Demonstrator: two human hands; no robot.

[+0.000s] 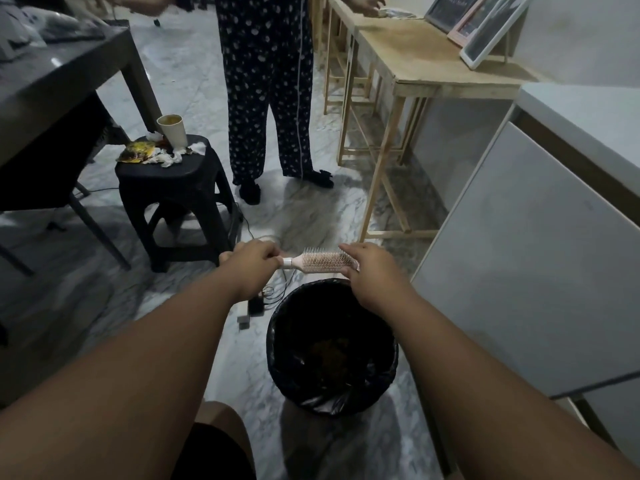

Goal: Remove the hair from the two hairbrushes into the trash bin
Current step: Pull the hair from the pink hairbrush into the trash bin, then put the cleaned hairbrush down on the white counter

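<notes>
- Left hand point(254, 263) grips pink plastic bristle hairbrush point(320, 262) by handle, level above black-lined round trash bin point(332, 348) so hair drops in.
- Right hand point(367, 268) pinches at bristles.

This looks like a room in a home. The floor point(311, 216) is shiny grey and white marble. A black plastic stool point(173, 188) holds a used paper cup point(172, 129) and crumpled wrappers point(152, 154). Picture frames point(478, 26) lean on a long wooden table point(426, 67) by the wall. A dark table point(59, 84) stands on the left, and a white cabinet point(540, 258) on the right. A trash bin point(330, 344) with a black bag sits on the floor. Someone stands near in dotted pajama pants point(266, 84) and dark slippers point(249, 192).
</notes>
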